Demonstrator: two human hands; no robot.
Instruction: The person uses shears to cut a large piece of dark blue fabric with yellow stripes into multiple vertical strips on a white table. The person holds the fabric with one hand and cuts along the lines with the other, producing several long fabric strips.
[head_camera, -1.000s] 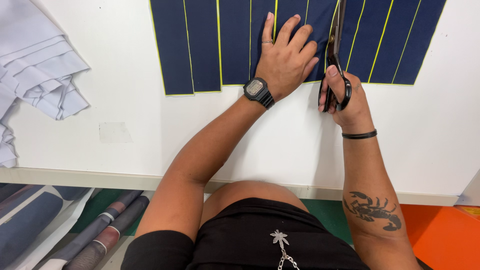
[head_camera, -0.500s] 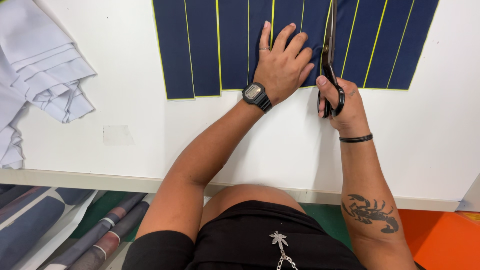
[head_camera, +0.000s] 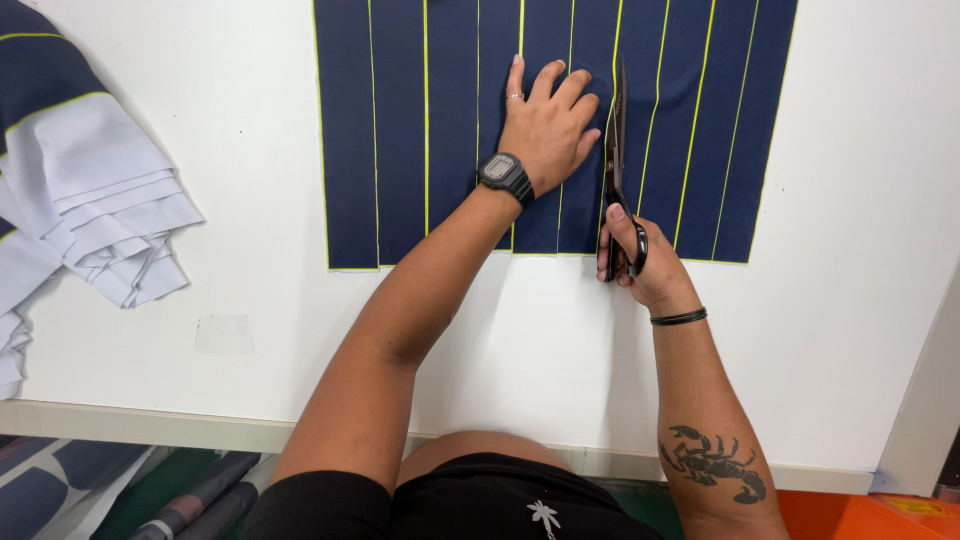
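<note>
A navy fabric panel marked with thin yellow lengthwise lines lies flat on the white table. My left hand presses flat on the fabric, fingers spread, a black watch on its wrist. My right hand grips black scissors by the handles at the fabric's near edge. The blades point away from me and run along one of the yellow lines, just right of my left hand.
A stack of folded white and navy fabric pieces lies at the table's left. Rolled fabric bolts lie on the floor below the near table edge. An orange surface shows at the lower right.
The view has tilted, so the fabric and both hands sit lower in frame. The scissors' blades have closed and now reach further up the yellow line beside my left hand.
</note>
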